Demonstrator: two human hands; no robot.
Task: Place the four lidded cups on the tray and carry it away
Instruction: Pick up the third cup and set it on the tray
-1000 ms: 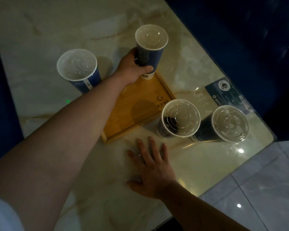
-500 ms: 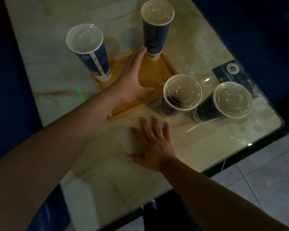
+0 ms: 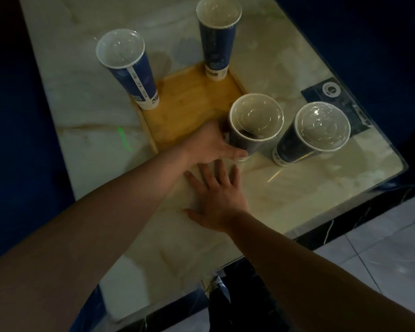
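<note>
A wooden tray point(image 3: 192, 109) lies on the marble table point(image 3: 82, 87). One tall blue lidded cup point(image 3: 216, 39) stands at the tray's far corner. A second lidded cup point(image 3: 130, 68) stands at its left corner. My left hand point(image 3: 209, 144) is wrapped around the lower part of a third lidded cup point(image 3: 252, 125), just off the tray's right edge. The fourth lidded cup point(image 3: 309, 133) stands on the table further right. My right hand point(image 3: 216, 197) lies flat on the table, fingers spread, holding nothing.
A dark card with a round logo point(image 3: 333, 101) lies on the table near the right edge. The table's near and right edges drop to a pale tiled floor point(image 3: 381, 248). Dark blue surroundings flank the table on the left and far right.
My left hand let go of the far cup, now standing on the tray, drew back across the tray and closed on the third cup. The right hand stayed flat.
</note>
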